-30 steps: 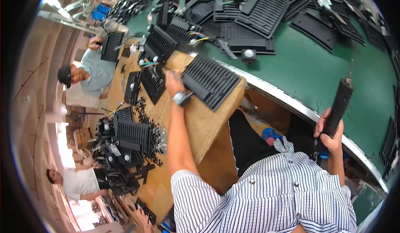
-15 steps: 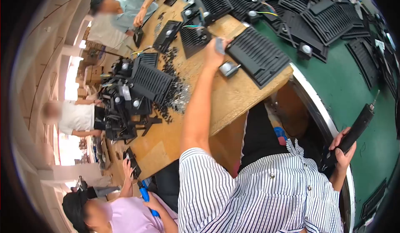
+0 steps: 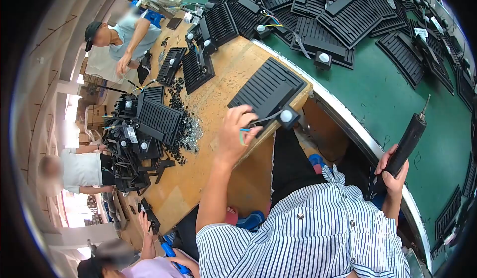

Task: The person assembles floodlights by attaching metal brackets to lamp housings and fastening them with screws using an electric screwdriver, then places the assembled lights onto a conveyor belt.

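Note:
A black finned floodlight housing [image 3: 271, 86] lies fins up on the wooden table near its corner. Attached at its near end is a small black sensor [image 3: 287, 116] with a white dome. My left hand [image 3: 236, 134] is at that end, its fingers curled around thin coloured wires [image 3: 244, 137] by the housing; part of the grip is hidden. Over the green surface, my right hand [image 3: 396, 171] grips a black electric screwdriver [image 3: 408, 143], its bit pointing up and away from the housing.
Several finned housings [image 3: 348, 19] are heaped on the green worktop [image 3: 367, 86]. Small black parts and screws [image 3: 186, 129] lie on the wooden table [image 3: 213, 99] beside another pile of lamp parts [image 3: 131, 134]. Co-workers [image 3: 131, 37] stand along the far side; one holds a blue tool [image 3: 169, 250].
The housing has been turned, bringing its sensor to the near right end. My left hand has moved from its far side to the wires. My right hand still holds the screwdriver.

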Demonstrator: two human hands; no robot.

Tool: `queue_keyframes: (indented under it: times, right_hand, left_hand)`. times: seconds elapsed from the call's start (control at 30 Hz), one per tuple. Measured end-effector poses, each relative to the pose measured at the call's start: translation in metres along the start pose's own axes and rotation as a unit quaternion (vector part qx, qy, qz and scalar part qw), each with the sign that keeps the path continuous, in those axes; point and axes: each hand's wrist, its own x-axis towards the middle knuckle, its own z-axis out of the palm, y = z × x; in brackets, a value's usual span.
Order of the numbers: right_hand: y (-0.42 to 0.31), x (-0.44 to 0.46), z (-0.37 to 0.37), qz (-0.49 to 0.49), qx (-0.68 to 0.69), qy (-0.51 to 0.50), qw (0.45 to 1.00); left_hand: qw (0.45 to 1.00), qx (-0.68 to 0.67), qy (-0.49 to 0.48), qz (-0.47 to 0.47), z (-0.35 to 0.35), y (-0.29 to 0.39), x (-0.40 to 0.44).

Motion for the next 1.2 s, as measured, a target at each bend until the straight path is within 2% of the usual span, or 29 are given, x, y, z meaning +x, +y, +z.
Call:
queue_keyframes:
  times: [0.1,0.2,0.23,0.33,0.37,0.4,0.47,0.5,0.6,0.77,0.83,0.9,0.93,0.97,1.03,1.07,1.1,1.13,1.2]
  right_hand:
    - [0.001,-0.004,-0.004,-0.006,-0.004,0.011,1.000]
    - [0.003,-0.007,-0.009,-0.003,-0.010,0.010,1.000]
    - [0.002,-0.008,-0.009,0.002,-0.013,0.012,1.000]
    - [0.002,-0.006,-0.009,0.007,-0.019,0.015,1.000]
    - [0.003,-0.006,-0.009,0.004,-0.020,0.015,1.000]
    - [0.004,-0.006,-0.008,0.001,-0.021,0.017,1.000]
    - [0.004,-0.005,-0.005,0.000,-0.018,0.027,0.999]
    - [0.004,-0.003,-0.003,-0.001,-0.016,0.032,0.999]
    - [0.008,0.000,-0.005,0.005,-0.022,0.040,0.999]
    - [0.014,0.001,-0.011,0.003,-0.018,0.053,0.998]
    - [0.016,0.001,-0.015,0.006,-0.013,0.060,0.998]
    - [0.020,-0.001,-0.020,0.001,0.019,0.048,0.999]
    - [0.021,-0.001,-0.021,0.000,0.034,0.046,0.998]
    - [0.028,-0.001,-0.029,-0.003,0.045,0.030,0.999]
    - [0.027,0.000,-0.029,0.002,0.064,0.023,0.998]
    - [0.026,0.001,-0.029,0.005,0.069,0.021,0.997]
    - [0.026,0.002,-0.030,0.004,0.071,0.023,0.997]
    - [0.027,0.002,-0.030,0.003,0.073,0.025,0.997]
    - [0.028,0.002,-0.031,0.006,0.076,0.024,0.997]
  left_hand:
    - [0.992,0.005,-0.051,0.114,0.015,-0.015,0.023]
    - [0.984,0.073,-0.095,0.132,0.018,-0.017,0.034]
    - [0.983,0.097,-0.071,0.137,0.023,-0.016,0.036]
    - [0.980,0.197,-0.012,0.024,0.054,0.001,0.036]
    - [0.977,0.208,0.020,-0.050,0.067,0.008,0.039]
    - [0.961,0.238,-0.001,-0.141,0.068,0.019,0.048]
    - [0.931,0.295,0.033,-0.211,0.074,0.021,0.062]
    - [0.919,0.312,0.007,-0.242,0.072,0.025,0.071]
    - [0.907,0.329,0.018,-0.263,0.086,0.032,0.093]
    - [0.917,0.304,-0.019,-0.259,0.096,0.043,0.120]
    - [0.966,0.198,0.047,-0.160,0.086,0.035,0.102]
    - [0.990,0.056,0.119,-0.059,0.070,0.017,0.071]
    - [0.989,0.042,0.127,-0.070,0.052,0.015,0.055]
    - [0.979,0.107,0.162,-0.066,0.039,0.003,0.033]
    - [0.943,0.176,0.237,-0.155,0.008,-0.033,-0.018]
    - [0.906,0.266,0.255,-0.206,-0.011,-0.054,-0.047]
    - [0.858,0.261,0.296,-0.328,-0.032,-0.070,-0.075]
    - [0.796,0.332,0.327,-0.387,-0.044,-0.100,-0.114]
    - [0.710,0.401,0.331,-0.476,-0.072,-0.136,-0.193]
